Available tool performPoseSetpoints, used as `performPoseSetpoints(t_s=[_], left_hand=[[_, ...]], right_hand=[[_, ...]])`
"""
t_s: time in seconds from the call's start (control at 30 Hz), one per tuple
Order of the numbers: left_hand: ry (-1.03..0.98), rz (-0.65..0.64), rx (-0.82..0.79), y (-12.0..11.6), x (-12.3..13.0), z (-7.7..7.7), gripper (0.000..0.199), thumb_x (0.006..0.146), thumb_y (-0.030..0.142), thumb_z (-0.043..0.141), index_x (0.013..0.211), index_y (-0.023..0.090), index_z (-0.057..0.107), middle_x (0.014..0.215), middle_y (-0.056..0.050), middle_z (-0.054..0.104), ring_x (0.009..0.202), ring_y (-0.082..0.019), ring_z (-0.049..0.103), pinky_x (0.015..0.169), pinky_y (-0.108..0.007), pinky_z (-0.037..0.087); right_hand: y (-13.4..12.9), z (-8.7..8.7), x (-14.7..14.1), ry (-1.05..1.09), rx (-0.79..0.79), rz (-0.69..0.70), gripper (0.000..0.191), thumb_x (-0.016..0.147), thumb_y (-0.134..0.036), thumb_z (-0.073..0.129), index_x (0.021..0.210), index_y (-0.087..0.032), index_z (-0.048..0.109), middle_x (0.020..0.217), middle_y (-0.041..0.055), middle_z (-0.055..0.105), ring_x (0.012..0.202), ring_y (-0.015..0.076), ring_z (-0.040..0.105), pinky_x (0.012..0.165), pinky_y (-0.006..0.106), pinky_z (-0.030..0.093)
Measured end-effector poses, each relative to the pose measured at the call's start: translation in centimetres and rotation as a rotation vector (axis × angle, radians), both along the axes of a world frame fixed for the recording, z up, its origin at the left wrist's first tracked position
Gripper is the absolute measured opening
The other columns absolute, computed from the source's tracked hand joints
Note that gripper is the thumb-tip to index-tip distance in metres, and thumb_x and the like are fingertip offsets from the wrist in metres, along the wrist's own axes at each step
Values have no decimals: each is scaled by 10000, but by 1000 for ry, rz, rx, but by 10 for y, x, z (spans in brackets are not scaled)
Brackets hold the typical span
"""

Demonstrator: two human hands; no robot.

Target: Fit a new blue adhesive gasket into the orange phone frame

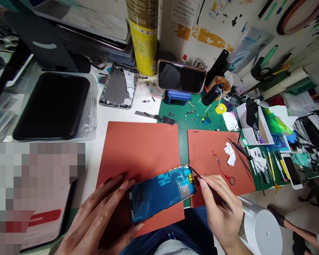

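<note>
A phone display assembly or frame with a blue-filmed inner face (156, 196) lies tilted over the left red mat, its right end raised toward the gap between the mats. My left hand (95, 216) grips its left end, fingers at the far edge and thumb at the near edge. A yellow patch and a silvery square show near its right end. In my right hand (223, 205) a slim black pointed tool (215, 194) is pinched like a pen. The tip reaches the far right corner of the phone part; whether it touches cannot be made out.
Two red mats (140, 141) cover the bench. A large dark-screened tablet (53, 106) and a lit phone stand left. Behind are a phone back frame (118, 86), a yellow spray can (145, 46) and a propped phone (182, 77). Hand tools (271, 164) lie right; a person's arm shows lower right.
</note>
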State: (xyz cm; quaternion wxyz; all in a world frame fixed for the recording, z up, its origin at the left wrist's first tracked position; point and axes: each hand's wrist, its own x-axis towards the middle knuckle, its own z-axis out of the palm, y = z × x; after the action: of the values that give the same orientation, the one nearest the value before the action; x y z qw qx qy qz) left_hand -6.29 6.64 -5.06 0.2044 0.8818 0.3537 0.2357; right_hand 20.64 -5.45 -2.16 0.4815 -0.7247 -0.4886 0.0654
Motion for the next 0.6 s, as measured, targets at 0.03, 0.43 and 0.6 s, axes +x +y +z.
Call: performPoseSetpoints(t_s=[0.03, 0.43, 0.6], left_hand=[[2, 7, -1, 0, 0, -1, 683, 1040, 520, 601, 1667, 299, 442, 1682, 19, 535, 1568, -118, 479, 1228, -228, 356], [8, -4, 25, 0, -7, -10, 766, 1002, 522, 646, 1687, 262, 421, 1671, -48, 554, 1546, -223, 534, 1179, -316, 475], [-12, 20, 24, 0, -7, -13, 778, 996, 542, 647, 1692, 284, 413, 1658, -47, 569, 1507, -250, 580, 1183, -342, 484]], right_hand=[[-1, -2, -2, -84, 29, 46, 357, 958, 29, 704, 1207, -210, 795, 1018, 78, 815, 894, 230, 763, 776, 397, 652], [-10, -13, -7, -519, 52, 198, 485, 912, 116, 700, 1381, -8, 692, 1083, 221, 798, 984, 304, 718, 737, 447, 631], [-8, -13, -13, -546, 67, 142, 427, 921, 83, 725, 1338, -11, 718, 1060, 213, 812, 951, 298, 734, 719, 435, 622]])
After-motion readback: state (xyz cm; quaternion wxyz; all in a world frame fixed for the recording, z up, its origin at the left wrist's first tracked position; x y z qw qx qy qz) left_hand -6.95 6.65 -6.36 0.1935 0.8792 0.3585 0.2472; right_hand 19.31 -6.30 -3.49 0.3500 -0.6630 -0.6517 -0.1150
